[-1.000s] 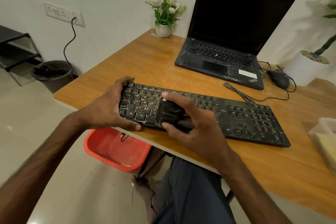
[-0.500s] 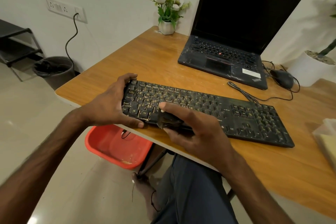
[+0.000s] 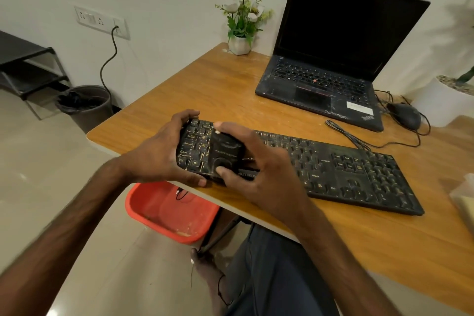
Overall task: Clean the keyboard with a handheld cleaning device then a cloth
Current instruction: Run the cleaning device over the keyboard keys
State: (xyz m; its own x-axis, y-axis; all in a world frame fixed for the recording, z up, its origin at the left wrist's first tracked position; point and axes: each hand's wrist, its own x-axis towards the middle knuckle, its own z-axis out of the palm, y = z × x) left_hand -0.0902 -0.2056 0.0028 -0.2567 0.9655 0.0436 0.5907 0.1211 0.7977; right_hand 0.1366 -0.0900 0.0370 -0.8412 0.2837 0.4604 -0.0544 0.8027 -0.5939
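A dusty black keyboard (image 3: 346, 174) lies across the wooden desk (image 3: 230, 90) near its front edge. My left hand (image 3: 159, 154) grips the keyboard's left end, thumb under the front edge and fingers over the back. My right hand (image 3: 259, 164) holds a small black handheld cleaning device (image 3: 225, 154) and presses it on the left part of the keys. A yellow cloth in a clear container (image 3: 465, 200) shows at the right edge.
A black laptop (image 3: 328, 79) stands open at the back, with a mouse (image 3: 406, 115) and its cables to the right. A small flower pot (image 3: 241, 43) sits at the back. A red tub (image 3: 169, 210) and a bin (image 3: 86, 108) stand on the floor.
My right hand has slid the device left along the keys, from the middle-left toward the keyboard's left end. My left hand keeps its grip on that end.
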